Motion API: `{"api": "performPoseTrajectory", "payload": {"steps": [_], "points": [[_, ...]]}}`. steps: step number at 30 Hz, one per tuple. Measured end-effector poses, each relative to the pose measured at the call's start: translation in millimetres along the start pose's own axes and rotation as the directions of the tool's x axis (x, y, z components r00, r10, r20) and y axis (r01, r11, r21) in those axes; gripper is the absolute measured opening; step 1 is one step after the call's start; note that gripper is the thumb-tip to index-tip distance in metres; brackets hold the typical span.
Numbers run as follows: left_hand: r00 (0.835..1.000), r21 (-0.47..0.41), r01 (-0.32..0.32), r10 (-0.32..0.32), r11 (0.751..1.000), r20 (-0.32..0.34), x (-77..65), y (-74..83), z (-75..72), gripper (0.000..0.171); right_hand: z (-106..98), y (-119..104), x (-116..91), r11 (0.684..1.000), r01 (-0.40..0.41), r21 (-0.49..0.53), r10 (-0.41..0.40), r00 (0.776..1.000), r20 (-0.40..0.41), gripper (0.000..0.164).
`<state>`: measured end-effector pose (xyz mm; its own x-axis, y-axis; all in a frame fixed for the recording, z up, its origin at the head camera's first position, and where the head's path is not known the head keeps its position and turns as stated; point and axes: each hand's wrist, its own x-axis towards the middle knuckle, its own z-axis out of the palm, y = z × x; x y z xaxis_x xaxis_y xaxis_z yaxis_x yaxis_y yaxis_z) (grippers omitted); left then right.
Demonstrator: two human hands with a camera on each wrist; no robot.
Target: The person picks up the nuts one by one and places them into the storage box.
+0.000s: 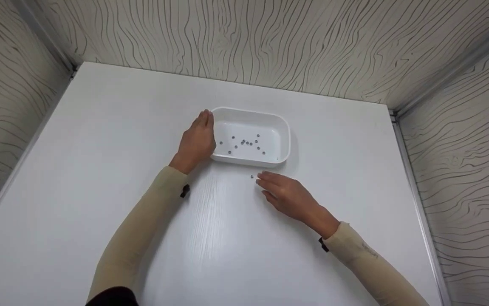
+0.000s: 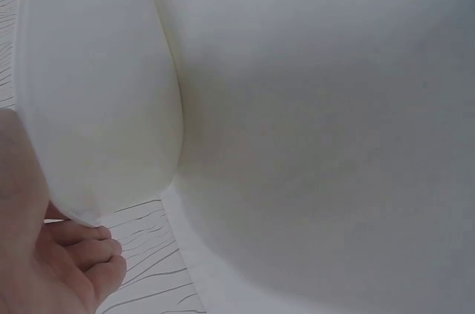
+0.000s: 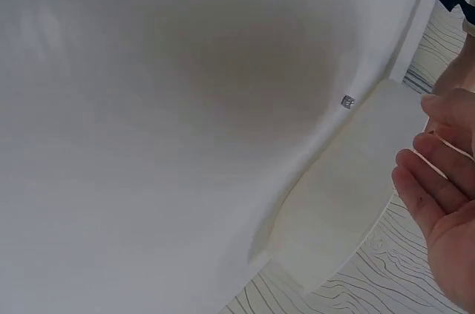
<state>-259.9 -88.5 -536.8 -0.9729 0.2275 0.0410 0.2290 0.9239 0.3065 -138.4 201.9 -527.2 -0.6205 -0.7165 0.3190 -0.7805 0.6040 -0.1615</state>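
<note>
A white rectangular container (image 1: 250,160) with rounded corners stands on the white table, with several tiny grey metallic pieces (image 1: 258,148) scattered over its floor. My left hand (image 1: 196,140) holds the container's left end at the rim; its curled fingers (image 2: 100,254) show past that end in the left wrist view. One more small grey metallic piece (image 3: 347,102), nut-like, lies on the table in front of the container. Just right of this piece is my right hand (image 1: 289,195), its fingers loosely extended and slightly apart, with nothing seen in them. The pieces' exact kind is too small to tell.
Wood-patterned panels (image 1: 236,42) enclose the white table (image 1: 333,140) at the back and both sides. A metal edge strip (image 1: 422,221) runs along its right side. Both forearms wear beige sleeves (image 1: 142,229).
</note>
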Motion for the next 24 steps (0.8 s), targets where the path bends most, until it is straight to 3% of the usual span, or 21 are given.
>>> {"api": "performPoseTrajectory", "payload": {"steps": [3,12,24], "points": [[1.000,0.005,-0.001,0.001,1.000,0.001,0.1,-0.1,0.0,0.057,5.2,4.9,-3.5,0.998,0.039,-0.047,-0.039,0.999,0.003,0.038],[1.000,-0.008,-0.008,0.008,1.000,0.002,0.7,-1.0,0.6,0.056,18.7,14.9,-7.6,0.994,0.104,-0.044,-0.101,0.992,0.076,0.035],[0.999,0.001,0.019,-0.019,1.000,0.046,2.0,0.2,-0.3,0.059,23.9,21.7,-5.2,0.942,0.216,-0.258,-0.165,0.965,0.205,0.044]]}}
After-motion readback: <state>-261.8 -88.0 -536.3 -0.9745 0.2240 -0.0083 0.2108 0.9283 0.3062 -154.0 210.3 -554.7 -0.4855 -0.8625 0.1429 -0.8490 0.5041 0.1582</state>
